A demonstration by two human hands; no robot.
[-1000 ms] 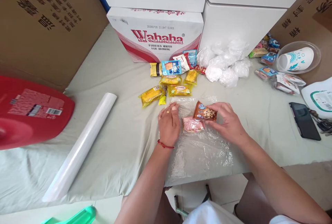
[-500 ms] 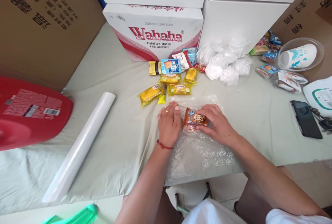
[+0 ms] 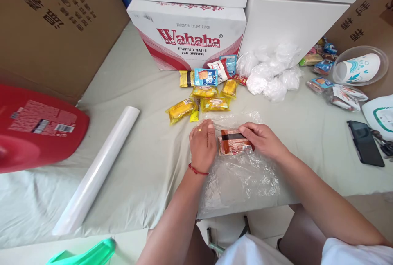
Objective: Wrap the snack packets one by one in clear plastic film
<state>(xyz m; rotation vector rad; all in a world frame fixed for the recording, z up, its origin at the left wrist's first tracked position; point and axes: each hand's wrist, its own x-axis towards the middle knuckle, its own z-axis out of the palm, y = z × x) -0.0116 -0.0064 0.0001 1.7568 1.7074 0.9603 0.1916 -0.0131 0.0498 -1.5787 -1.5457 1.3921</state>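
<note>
Head view, right hand (image 3: 263, 139): you are pinching the brown packet (image 3: 235, 142) by its right end.
Brown packet: it is lying over the clear film (image 3: 229, 181), between your hands.
Left hand (image 3: 202, 144): you are resting it on the film's left side; you cannot tell whether it is gripping.

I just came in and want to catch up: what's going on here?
A person's right hand holds the right end of a brown packet over a clear plastic sheet on the cloth-covered table. The left hand rests on the sheet's left side, beside the packet. Yellow packets lie beyond the hands, near the Wahaha box, and a white roll lies to the left.
</note>
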